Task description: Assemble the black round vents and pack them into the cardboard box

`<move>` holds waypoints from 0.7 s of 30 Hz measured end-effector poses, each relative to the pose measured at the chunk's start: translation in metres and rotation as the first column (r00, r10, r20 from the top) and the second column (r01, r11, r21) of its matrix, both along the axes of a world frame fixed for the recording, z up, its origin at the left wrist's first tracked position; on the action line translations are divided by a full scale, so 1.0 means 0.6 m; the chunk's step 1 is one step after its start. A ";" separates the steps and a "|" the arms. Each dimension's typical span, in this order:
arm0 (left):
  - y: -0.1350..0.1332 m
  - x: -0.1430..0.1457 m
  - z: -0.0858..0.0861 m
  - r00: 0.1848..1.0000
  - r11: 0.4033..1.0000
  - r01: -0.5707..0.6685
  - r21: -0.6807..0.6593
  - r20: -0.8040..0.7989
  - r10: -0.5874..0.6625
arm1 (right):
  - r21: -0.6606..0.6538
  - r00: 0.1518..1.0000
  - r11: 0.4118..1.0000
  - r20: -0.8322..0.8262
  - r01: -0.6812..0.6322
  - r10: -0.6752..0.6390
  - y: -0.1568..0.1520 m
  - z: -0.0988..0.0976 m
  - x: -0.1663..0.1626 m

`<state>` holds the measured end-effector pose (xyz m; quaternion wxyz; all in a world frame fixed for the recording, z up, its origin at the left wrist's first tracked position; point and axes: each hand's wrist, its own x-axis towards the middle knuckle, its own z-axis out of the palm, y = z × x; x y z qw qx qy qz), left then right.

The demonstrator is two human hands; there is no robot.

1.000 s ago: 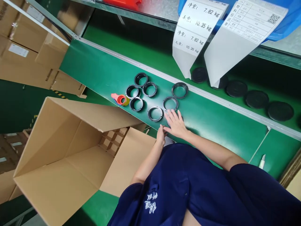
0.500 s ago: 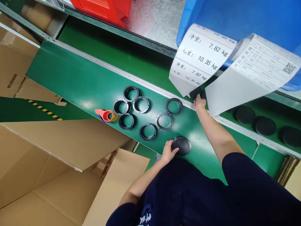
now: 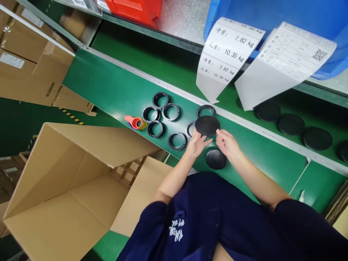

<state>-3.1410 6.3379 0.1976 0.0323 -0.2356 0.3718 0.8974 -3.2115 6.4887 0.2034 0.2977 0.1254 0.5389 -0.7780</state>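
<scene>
Wears a navy shirt [image 3: 206,206]. Stands beside an open cardboard box [image 3: 54,192] on the left, with a divider [image 3: 126,172] deep inside. Has one loose black disc [image 3: 216,159] lying flat on the green table [image 3: 272,156], near the shirt. Holds a second black disc [image 3: 207,125] above the table. Pinches its near right edge in a narrow grip of the right hand [image 3: 228,145]. Touches its near left edge with the left hand [image 3: 197,144], fingers partly hidden; cannot tell how tightly closed. Partly covers two of seven black rings [image 3: 177,148] with that disc. Has the other five in plain view to the left, near a small red and yellow plastic piece [image 3: 134,121]. Faces, farther off, a row of more black discs [image 3: 290,124] under a metal shelf [image 3: 182,20], two hanging printed papers [image 3: 228,50] and a blue bin [image 3: 285,12]
</scene>
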 end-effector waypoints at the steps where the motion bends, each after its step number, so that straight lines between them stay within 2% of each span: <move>1: 0.005 -0.002 0.012 1.000 0.993 -0.025 0.114 -0.013 0.027 | -0.047 0.997 0.997 0.034 -0.064 0.066 0.006 0.011 0.045; 3: 0.014 0.007 0.034 0.996 0.975 -0.085 0.204 0.005 0.086 | -0.065 0.972 0.972 0.056 -0.224 0.228 0.022 0.029 0.112; 4: 0.018 0.018 0.044 0.993 0.970 -0.114 0.216 0.027 0.111 | -0.013 0.951 0.952 0.039 -0.306 0.307 0.031 0.035 0.133; 6: 0.025 0.045 0.063 0.989 0.967 -0.138 0.212 0.076 0.125 | 0.215 0.916 0.901 -0.059 -0.377 0.397 0.053 0.044 0.148; 7: 0.029 0.059 0.071 0.988 0.970 -0.135 0.203 0.096 0.118 | 0.364 0.903 0.873 -0.158 -0.324 0.400 0.065 0.048 0.145; 8: 0.033 0.072 0.078 0.988 0.973 -0.133 0.188 0.108 0.114 | 0.493 0.872 0.843 -0.293 -0.213 0.392 0.076 0.052 0.138; 9: 0.037 0.084 0.085 0.987 0.976 -0.133 0.169 0.110 0.116 | 0.573 0.806 0.816 -0.446 -0.076 0.389 0.085 0.056 0.129; 11: 0.048 0.103 0.096 0.988 0.980 -0.138 0.144 0.094 0.125 | 0.590 0.587 0.799 -0.688 0.111 0.427 0.098 0.066 0.112; 13: 0.060 0.117 0.106 0.989 0.978 -0.141 0.152 0.070 0.132 | 0.564 0.388 0.817 -0.784 0.119 0.485 0.102 0.075 0.104; 14: 0.066 0.122 0.109 0.989 0.976 -0.144 0.166 0.062 0.135 | 0.564 0.329 0.819 -0.796 0.103 0.508 0.102 0.077 0.103; 16: 0.075 0.133 0.116 0.988 0.970 -0.152 0.191 0.056 0.144 | 0.581 0.272 0.808 -0.796 0.094 0.541 0.099 0.075 0.107; 21: 0.082 0.155 0.122 0.993 0.971 -0.115 0.210 0.041 0.108 | 0.634 0.258 0.773 -0.752 0.028 0.607 0.092 0.046 0.121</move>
